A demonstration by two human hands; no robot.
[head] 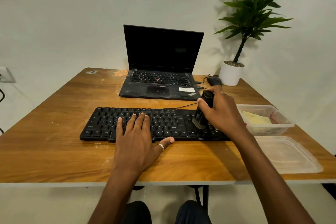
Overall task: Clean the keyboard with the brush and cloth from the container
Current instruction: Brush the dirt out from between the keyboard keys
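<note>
A black keyboard point(101, 123) lies across the middle of the wooden table, with pale dust on its right end. My left hand point(138, 138) rests flat on its middle keys, fingers straight. My right hand point(221, 112) grips a black brush point(204, 109), held nearly upright, its bristles touching the keys at the keyboard's right end. A clear plastic container point(283, 125) stands to the right of the keyboard and holds a yellow cloth point(258, 120).
An open black laptop point(160, 71) sits behind the keyboard, with a black mouse point(214, 81) and a potted plant point(231, 74) at the back right. The container's clear lid point(291, 156) lies near the table's front right edge. The wooden table point(54, 132) ends close in front of me.
</note>
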